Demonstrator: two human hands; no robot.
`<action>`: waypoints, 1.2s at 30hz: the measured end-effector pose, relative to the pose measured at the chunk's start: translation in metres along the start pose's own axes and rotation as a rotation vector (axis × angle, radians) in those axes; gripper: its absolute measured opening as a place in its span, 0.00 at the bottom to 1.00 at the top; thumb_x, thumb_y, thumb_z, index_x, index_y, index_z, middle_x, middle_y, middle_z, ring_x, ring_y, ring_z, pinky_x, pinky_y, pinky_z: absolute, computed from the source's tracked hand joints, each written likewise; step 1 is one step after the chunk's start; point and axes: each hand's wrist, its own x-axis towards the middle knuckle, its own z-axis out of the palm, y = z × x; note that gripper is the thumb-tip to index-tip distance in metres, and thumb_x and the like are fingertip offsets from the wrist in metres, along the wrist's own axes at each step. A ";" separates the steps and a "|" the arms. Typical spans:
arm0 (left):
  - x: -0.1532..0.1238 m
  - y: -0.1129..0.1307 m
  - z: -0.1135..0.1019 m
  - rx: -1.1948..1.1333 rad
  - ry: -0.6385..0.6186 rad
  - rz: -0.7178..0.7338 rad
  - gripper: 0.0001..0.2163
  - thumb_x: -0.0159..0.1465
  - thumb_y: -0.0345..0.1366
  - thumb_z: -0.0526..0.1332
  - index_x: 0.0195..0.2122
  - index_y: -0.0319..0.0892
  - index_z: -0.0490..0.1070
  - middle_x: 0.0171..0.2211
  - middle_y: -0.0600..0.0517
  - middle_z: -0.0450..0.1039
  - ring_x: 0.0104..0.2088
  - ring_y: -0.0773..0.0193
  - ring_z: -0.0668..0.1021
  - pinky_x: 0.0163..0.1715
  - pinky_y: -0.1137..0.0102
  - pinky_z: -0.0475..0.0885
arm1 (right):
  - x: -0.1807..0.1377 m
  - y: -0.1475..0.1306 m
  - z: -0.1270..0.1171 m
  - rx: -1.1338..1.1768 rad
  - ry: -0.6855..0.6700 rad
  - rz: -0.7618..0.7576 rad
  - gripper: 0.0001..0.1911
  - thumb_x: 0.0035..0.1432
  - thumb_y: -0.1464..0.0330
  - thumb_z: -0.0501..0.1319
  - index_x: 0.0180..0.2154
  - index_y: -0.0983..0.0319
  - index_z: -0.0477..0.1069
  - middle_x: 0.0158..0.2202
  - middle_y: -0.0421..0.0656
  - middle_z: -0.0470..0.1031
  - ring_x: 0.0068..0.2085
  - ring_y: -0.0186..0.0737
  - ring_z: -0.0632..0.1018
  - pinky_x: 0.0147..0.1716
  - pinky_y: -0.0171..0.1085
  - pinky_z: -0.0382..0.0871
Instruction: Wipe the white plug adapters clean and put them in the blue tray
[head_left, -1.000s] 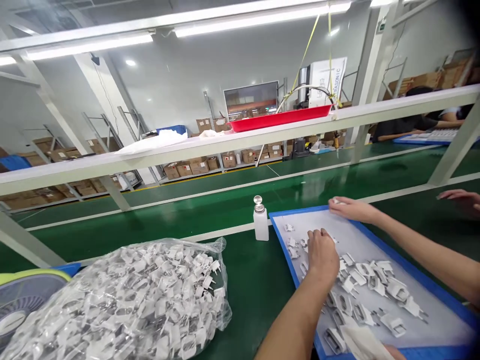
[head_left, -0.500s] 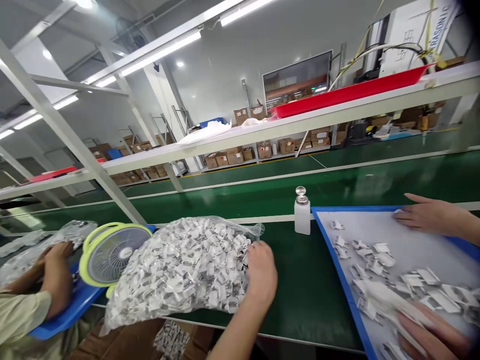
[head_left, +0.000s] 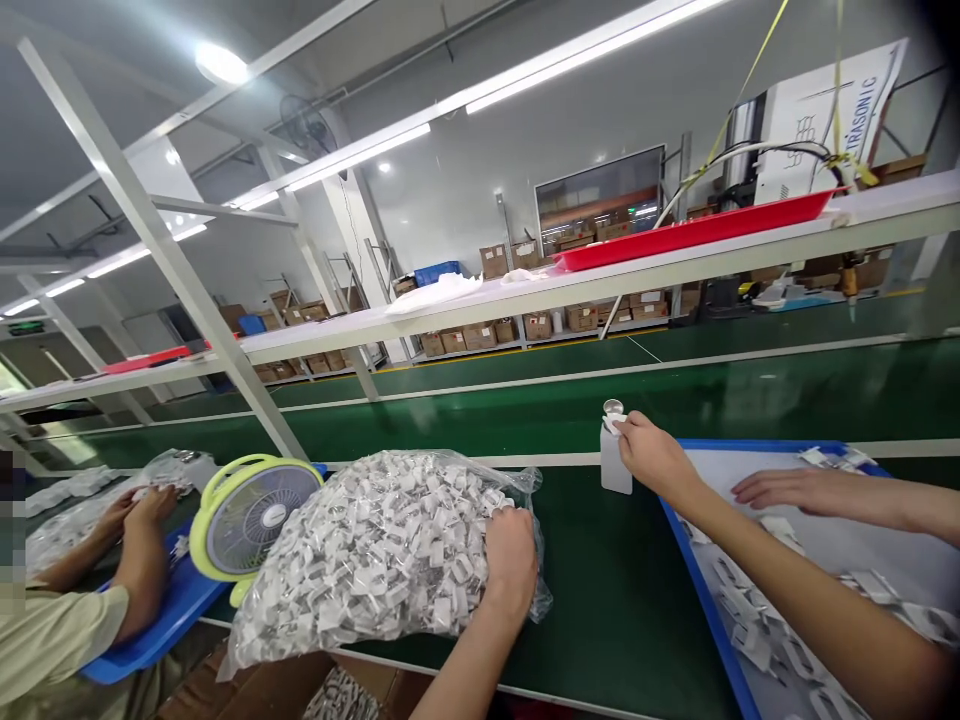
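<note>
Clear plastic bag [head_left: 382, 550] of white plug parts lies on the green worktop [head_left: 615, 600]; left hand [head_left: 510, 560] grips its mouth (fingers curled in), right hand [head_left: 652, 455] pinching the dispenser bottle [head_left: 613, 470].

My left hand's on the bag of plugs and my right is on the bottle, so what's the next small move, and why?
Probably press down on the bottle cap: the right hand already rests on its top. Meanwhile the left hand steadies the bag.
</note>
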 end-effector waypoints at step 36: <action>-0.076 0.014 0.077 -0.828 -0.177 0.436 0.17 0.68 0.28 0.58 0.57 0.45 0.75 0.44 0.46 0.78 0.44 0.56 0.80 0.47 0.67 0.75 | -0.242 -0.034 0.053 0.125 -0.203 -0.068 0.23 0.68 0.76 0.46 0.56 0.62 0.73 0.43 0.48 0.76 0.37 0.37 0.83 0.36 0.33 0.77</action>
